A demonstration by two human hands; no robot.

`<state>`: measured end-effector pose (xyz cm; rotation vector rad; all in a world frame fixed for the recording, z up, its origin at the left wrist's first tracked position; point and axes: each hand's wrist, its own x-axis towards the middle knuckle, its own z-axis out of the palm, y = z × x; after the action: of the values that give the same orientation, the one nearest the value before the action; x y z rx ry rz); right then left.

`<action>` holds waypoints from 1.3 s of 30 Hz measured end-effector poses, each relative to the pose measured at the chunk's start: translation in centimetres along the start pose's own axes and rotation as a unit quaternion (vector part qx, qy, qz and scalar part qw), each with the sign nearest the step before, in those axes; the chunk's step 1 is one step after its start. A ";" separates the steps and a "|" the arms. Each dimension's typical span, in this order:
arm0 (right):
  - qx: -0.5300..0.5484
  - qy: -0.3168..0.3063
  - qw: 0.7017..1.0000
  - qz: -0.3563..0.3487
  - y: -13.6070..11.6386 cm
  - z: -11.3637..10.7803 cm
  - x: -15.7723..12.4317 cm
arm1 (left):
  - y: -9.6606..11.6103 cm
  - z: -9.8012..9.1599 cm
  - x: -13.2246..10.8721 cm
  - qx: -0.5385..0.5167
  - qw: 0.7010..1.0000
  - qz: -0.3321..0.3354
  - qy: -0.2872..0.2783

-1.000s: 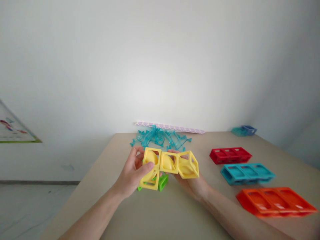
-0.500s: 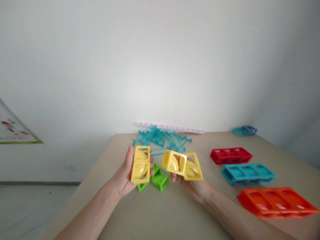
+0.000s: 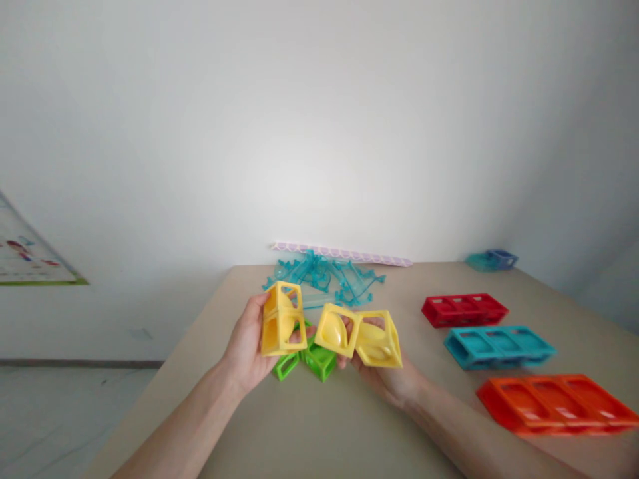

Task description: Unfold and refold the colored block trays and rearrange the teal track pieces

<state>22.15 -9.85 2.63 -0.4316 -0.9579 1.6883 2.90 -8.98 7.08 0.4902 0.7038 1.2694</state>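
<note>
My left hand [image 3: 248, 346] is wrapped round a pair of yellow hollow cube blocks [image 3: 283, 320], one stacked above the other, held tilted over the table. In my right hand [image 3: 387, 379] is a second pair of yellow cube blocks [image 3: 378, 339], joined edge to edge at an angle. A narrow gap separates the two yellow pairs. Just behind and below them, green cube blocks [image 3: 321, 359] lie on the table, partly covered by the left hand and the yellow blocks. Some fingers of both hands are hidden behind what they hold.
Along the right lie three-cube rows in red [image 3: 464, 310], blue [image 3: 499, 346] and orange [image 3: 559, 404]. Clear teal plastic pieces [image 3: 319, 276] are heaped at the back, before a purple patterned strip [image 3: 344, 254] by the wall. A dark blue block [image 3: 502, 259] sits in the far right corner.
My left hand has turned its yellow pair so a side face shows. The right hand's pair has rotated and shifted slightly left, its left cube now facing me.
</note>
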 end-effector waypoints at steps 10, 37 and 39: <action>-0.005 -0.004 1.000 -0.006 0.5 -0.2 0.2 | -0.3 -0.3 -0.4 0.063 0.990 -0.063 -0.112; -0.255 -0.016 0.960 -0.117 -0.9 -1.6 0.3 | -0.9 -0.7 -1.1 0.281 0.950 0.115 -0.073; -0.300 -0.034 0.944 -0.132 -1.5 -1.0 0.0 | -0.8 -0.5 -1.2 0.273 0.956 0.083 -0.063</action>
<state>23.78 -9.31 3.17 -0.6141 -1.5152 1.1530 2.95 -10.33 6.44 1.0925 0.9217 1.1788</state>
